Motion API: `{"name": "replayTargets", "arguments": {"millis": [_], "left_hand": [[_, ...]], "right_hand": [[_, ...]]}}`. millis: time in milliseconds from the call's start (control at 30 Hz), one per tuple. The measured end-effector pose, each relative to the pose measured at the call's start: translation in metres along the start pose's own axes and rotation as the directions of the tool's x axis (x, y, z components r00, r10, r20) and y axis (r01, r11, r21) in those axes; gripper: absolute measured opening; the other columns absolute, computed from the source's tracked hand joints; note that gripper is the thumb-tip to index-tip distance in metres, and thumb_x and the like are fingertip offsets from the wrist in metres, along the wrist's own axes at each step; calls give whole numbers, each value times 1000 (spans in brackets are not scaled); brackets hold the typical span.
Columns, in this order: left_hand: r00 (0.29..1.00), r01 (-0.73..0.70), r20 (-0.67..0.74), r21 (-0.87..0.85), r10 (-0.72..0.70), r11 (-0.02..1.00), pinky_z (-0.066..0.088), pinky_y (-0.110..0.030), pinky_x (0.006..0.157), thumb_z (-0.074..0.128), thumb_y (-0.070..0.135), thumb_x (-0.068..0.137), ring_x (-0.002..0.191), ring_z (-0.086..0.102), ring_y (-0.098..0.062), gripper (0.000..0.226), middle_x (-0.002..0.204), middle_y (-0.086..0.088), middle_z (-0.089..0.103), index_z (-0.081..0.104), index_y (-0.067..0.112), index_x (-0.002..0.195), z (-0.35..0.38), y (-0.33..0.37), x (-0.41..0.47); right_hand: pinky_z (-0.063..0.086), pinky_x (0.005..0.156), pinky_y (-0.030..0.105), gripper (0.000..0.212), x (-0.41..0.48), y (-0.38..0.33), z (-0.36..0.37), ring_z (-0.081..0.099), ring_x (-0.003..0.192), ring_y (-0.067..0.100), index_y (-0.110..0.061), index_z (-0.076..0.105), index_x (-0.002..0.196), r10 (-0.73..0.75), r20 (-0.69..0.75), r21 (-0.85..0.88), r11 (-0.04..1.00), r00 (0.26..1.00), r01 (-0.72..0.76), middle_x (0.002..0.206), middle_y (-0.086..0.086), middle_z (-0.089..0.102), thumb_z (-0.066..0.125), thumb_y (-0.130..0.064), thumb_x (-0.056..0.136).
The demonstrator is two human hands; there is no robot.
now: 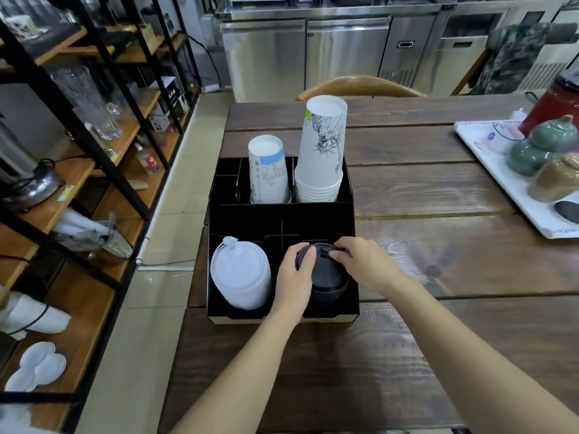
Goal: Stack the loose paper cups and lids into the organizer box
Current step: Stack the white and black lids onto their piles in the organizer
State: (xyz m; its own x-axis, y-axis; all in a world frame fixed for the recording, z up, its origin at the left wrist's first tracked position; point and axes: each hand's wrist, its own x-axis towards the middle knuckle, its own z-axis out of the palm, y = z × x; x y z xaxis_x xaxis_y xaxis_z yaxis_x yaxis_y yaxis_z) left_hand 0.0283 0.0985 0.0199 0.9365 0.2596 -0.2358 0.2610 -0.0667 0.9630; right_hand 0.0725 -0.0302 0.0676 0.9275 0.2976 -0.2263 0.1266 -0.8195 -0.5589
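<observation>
Big dark wooden bench fills the view, and on its left end sits the black organizer box, every slot of interest already busy. In the back row, the tall stack of printed paper cups stands upside down in the right compartment, with a shorter cup stack just beside it in the middle one. Front left, the white lids lean in a neat pile.

Now the action: front right compartment, the black lids. The left hand curls around the stack's left edge, thumb over the top, while the right hand presses fingertips on the top lid's far rim. Both hands are closed onto that stack, not spread.

This looks like the seating step, squaring the black lids down into their slot. No loose cups or lids show on the bench, so the job seems near its end. Next move calls for an even downward push, then letting go without tipping the pile against the divider.
</observation>
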Motion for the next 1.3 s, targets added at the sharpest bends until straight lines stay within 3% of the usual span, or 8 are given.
{"name": "replayTargets", "arguments": {"millis": [133, 300, 533, 700, 800, 933, 1100, 1300], "left_hand": [[999, -52, 0, 51, 52, 997, 39, -13, 81, 42, 34, 95, 98, 52, 5, 23, 106, 17, 56, 54, 27, 114, 0, 0, 0], [999, 46, -24, 64, -45, 997, 37, -13, 69, 43, 36, 94, 86, 49, 7, 23, 94, 23, 53, 55, 27, 112, 1, 7, 1], [997, 1, -74, 218, 16, 976, 42, -39, 103, 45, 32, 94, 118, 51, -17, 34, 127, 1, 58, 54, 19, 124, -6, 22, -7], [940, -231, -200, 216, 275, 949, 43, -15, 89, 49, 20, 93, 101, 55, -2, 18, 106, 11, 61, 60, 24, 107, -29, 46, -17], [848, -291, -381, 246, 368, 925, 38, -5, 83, 50, 18, 92, 95, 49, 4, 18, 103, 17, 55, 57, 26, 106, -53, 50, -17], [811, -115, -560, 128, 167, 985, 36, -27, 97, 49, 15, 92, 117, 44, -10, 32, 126, 3, 51, 49, 17, 124, -83, 35, -10], [851, 57, -525, 80, -6, 995, 38, -46, 107, 46, 19, 93, 128, 42, -23, 41, 139, -6, 45, 40, 14, 133, -93, 8, -14], [903, 58, -418, 347, 99, 936, 29, -44, 112, 40, 20, 96, 139, 27, -24, 46, 153, -4, 24, 33, 11, 141, -87, 0, -13]], "right_hand": [[44, 68, 35, 25, -1, 2, -2, 62, 91, 32, -10, 65, 100, -19, -7, 9, 1000, 1000, 19, 95, 13, 70, 51, -29, 93], [48, 71, 39, 29, -3, 2, 1, 60, 92, 34, -11, 65, 97, -14, -36, -21, 1000, 999, 13, 95, 14, 69, 46, -33, 94], [50, 78, 42, 44, -6, -10, 2, 59, 103, 35, -6, 50, 114, -49, -139, -136, 990, 989, 30, 112, 14, 63, 43, -44, 93], [49, 80, 45, 39, 1, -31, -5, 60, 97, 33, -5, 56, 110, -194, -295, -145, 977, 936, 157, 102, 13, 65, 46, -40, 93], [48, 85, 42, 32, 4, -48, 0, 60, 103, 28, -9, 58, 114, -263, -250, -72, 965, 932, 253, 106, 10, 66, 52, -30, 92], [46, 91, 41, 34, 12, -71, 14, 59, 105, 26, -10, 57, 118, -342, -104, -43, 940, 934, 339, 110, 9, 67, 52, -31, 92], [40, 95, 40, 38, 29, -89, 35, 58, 108, 31, -6, 52, 119, -365, 78, -207, 904, 928, 373, 113, 13, 67, 44, -35, 95], [32, 89, 40, 30, 43, -88, 50, 56, 103, 30, -9, 52, 106, -356, 148, -402, 831, 923, 385, 104, 10, 67, 42, -34, 95]]}}
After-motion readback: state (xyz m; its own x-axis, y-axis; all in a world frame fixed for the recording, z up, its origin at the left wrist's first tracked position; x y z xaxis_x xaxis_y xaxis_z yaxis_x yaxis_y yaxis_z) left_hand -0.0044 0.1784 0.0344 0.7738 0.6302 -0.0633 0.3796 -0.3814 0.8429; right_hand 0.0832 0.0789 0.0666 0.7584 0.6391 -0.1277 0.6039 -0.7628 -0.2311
